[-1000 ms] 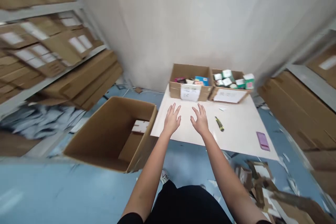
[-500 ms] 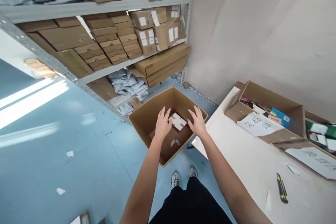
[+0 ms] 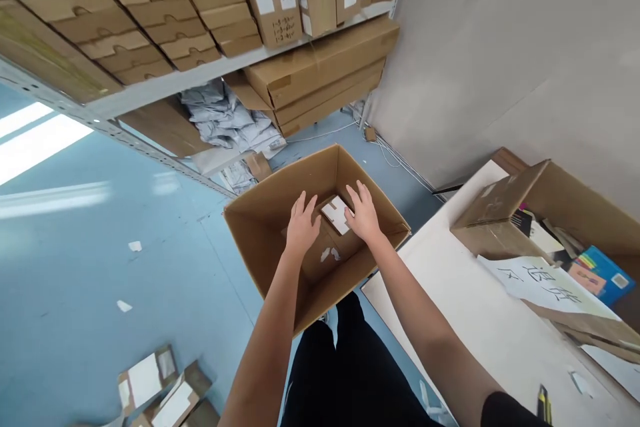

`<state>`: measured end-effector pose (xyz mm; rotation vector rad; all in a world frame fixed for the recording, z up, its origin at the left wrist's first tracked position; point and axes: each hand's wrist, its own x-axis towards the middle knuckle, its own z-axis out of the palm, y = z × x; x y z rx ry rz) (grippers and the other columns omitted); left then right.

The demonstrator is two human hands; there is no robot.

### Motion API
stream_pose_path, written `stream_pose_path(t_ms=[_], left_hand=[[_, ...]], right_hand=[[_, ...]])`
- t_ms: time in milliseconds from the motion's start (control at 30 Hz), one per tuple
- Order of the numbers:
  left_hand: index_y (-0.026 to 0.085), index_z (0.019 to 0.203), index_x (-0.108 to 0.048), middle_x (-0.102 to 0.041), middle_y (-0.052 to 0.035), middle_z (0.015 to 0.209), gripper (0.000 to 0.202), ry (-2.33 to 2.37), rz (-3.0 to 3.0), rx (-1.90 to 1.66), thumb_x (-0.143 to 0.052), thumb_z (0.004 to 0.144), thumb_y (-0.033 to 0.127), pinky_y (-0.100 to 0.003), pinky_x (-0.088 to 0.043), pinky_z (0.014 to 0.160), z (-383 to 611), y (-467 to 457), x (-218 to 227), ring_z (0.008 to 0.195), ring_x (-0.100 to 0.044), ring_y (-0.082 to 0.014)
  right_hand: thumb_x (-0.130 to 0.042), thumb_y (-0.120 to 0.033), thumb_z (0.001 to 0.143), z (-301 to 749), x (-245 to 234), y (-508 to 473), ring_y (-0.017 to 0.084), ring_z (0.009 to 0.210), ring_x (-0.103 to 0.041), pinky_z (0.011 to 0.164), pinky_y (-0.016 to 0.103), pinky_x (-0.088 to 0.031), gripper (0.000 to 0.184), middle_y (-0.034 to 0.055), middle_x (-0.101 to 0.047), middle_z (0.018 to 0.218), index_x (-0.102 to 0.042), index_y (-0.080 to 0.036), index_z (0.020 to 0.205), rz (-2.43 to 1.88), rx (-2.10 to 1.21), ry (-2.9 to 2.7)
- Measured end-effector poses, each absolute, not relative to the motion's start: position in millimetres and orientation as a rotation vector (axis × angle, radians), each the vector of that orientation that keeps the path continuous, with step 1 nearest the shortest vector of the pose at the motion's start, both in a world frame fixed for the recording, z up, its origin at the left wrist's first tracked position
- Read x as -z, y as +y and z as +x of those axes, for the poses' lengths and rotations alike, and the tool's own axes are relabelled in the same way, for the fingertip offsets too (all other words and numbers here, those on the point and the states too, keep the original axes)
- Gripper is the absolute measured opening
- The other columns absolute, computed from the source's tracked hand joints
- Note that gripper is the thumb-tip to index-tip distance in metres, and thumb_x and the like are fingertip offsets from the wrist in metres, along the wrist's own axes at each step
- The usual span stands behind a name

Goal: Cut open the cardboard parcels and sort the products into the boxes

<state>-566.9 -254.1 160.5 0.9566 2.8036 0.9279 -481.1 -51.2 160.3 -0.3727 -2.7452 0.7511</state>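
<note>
"Fingers (image 3: 299, 205) first: how do they stand on each hand?"

"Those of the left hand (image 3: 303, 231) are loosely spread and slightly bent, thumb apart, holding nothing. Those of the right hand (image 3: 364, 219) are much the same: parted, thumb towards the other hand, with nothing in their grasp."

"What is beneath them?"

"Just one large carton (image 3: 253, 233), open at the top, with both sets of fingers over its opening. Inside, between the left and right fingers, sits a white parcel (image 3: 334, 212) with brown patches at its edges (the right fingers overlap it from this angle; I cannot tell whether they touch it). Pale scraps (image 3: 325, 254) lie on the carton's bottom, nearer the person than the fingertips."

"And to the right of the fingers?"

"A white table (image 3: 490, 307) bearing a cardboard box (image 3: 480, 227), which holds a blue packet (image 3: 603, 273) among other items. Closer to the person than the right fingers, a yellow-and-black knife (image 3: 544, 407) shows on that table, partly out of view."

"On the left side?"

"Ahead of the left fingers, grey bags (image 3: 227, 113) lie heaped below a shelf (image 3: 185, 78) of brown boxes (image 3: 275, 3). Well behind those fingers, parcels with white labels (image 3: 145, 377) lie on the blue floor (image 3: 175, 293)."
</note>
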Motion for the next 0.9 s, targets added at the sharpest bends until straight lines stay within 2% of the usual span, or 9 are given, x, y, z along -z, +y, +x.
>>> stream_pose_path(t_ms=[167,300,367,467,533,667,733,800,900], left_hand=[[0.025,0.157,-0.045,-0.03,-0.0098,0.173,0.06,2.814,0.8,-0.854,-0.056,0.098,0.027,-0.053,-0.043,0.122,-593.2,-246.2,-113.2,0.151,-0.04,-0.034],[0.025,0.158,-0.045,-0.032,-0.0104,0.171,0.062,2.791,0.544,-0.641,-0.056,0.097,0.026,-0.052,-0.044,0.121,-583.3,-292.2,-50.9,0.151,-0.041,-0.0341],[0.023,0.157,-0.048,-0.035,-0.013,0.17,0.062,2.703,0.448,-0.441,-0.057,0.096,0.026,-0.052,-0.045,0.12,-568.5,-329.6,-14.9,0.154,-0.036,-0.0354],[0.022,0.155,-0.051,-0.031,-0.0152,0.171,0.064,2.556,0.355,-0.17,-0.063,0.092,0.027,-0.056,-0.048,0.114,-546.3,-386.6,33.7,0.159,-0.022,-0.0424],[0.018,0.154,-0.052,-0.029,-0.0192,0.172,0.068,2.483,0.352,-0.056,-0.067,0.088,0.026,-0.058,-0.047,0.114,-537.9,-415.1,57.2,0.159,-0.019,-0.0462],[0.018,0.155,-0.052,-0.024,-0.0174,0.174,0.071,2.47,0.444,-0.014,-0.064,0.084,0.021,-0.061,-0.042,0.118,-539.9,-439.4,80.0,0.161,-0.011,-0.0463],[0.014,0.155,-0.051,-0.024,-0.0188,0.174,0.073,2.507,0.407,-0.039,-0.062,0.084,0.02,-0.062,-0.038,0.121,-545.4,-443.8,83.6,0.161,-0.009,-0.0473],[0.009,0.155,-0.05,-0.028,-0.0221,0.172,0.075,2.526,0.353,-0.067,-0.062,0.082,0.02,-0.063,-0.032,0.124,-550.5,-450.4,85.2,0.16,-0.01,-0.0496],[0.01,0.155,-0.051,-0.035,-0.0213,0.168,0.076,2.537,0.328,-0.125,-0.062,0.081,0.021,-0.065,-0.026,0.126,-556.3,-467.6,85.9,0.159,-0.013,-0.0498]], right_hand=[[-0.057,-0.019,0.095,-507.6,-114.4,-21.0,0.035,0.16,-0.021,0.126,0.061,-0.033,0.083,0.0084,-0.014,0.176,-0.021,-0.03,0.169,-0.393,-0.773,-2.864],[-0.057,-0.019,0.095,-511.4,-89.9,-15.3,0.036,0.16,-0.021,0.125,0.061,-0.034,0.085,0.0087,-0.011,0.177,-0.019,-0.03,0.169,-0.436,-0.75,-2.924],[-0.058,-0.019,0.094,-511.8,-80.2,-20.0,0.036,0.16,-0.021,0.125,0.061,-0.034,0.084,0.0088,-0.011,0.176,-0.021,-0.031,0.169,-0.42,-0.72,-2.963],[-0.059,-0.02,0.094,-512.4,-62.4,-33.0,0.037,0.16,-0.022,0.125,0.06,-0.035,0.082,0.0096,-0.013,0.176,-0.024,-0.03,0.168,-0.399,-0.672,-3.024],[-0.059,-0.02,0.094,-512.2,-47.8,-44.0,0.037,0.159,-0.024,0.124,0.06,-0.036,0.081,0.0103,-0.014,0.176,-0.027,-0.029,0.168,-0.405,-0.649,-3.069],[-0.059,-0.018,0.092,-510.9,-22.3,-70.6,0.039,0.157,-0.027,0.122,0.06,-0.039,0.082,0.0116,-0.017,0.175,-0.027,-0.028,0.167,-0.441,-0.63,-3.142],[-0.059,-0.017,0.091,-512.0,-16.8,-85.7,0.039,0.157,-0.026,0.122,0.059,-0.039,0.083,0.0116,-0.017,0.175,-0.028,-0.028,0.167,-0.439,-0.623,-3.163],[-0.06,-0.017,0.09,-515.3,-17.5,-101.3,0.038,0.157,-0.026,0.122,0.059,-0.039,0.084,0.0112,-0.017,0.175,-0.028,-0.028,0.167,-0.419,-0.608,-3.166],[-0.06,-0.017,0.09,-522.5,-27.3,-124.3,0.037,0.157,-0.027,0.123,0.059,-0.038,0.084,0.0101,-0.018,0.175,-0.028,-0.029,0.167,-0.396,-0.576,-3.135]])
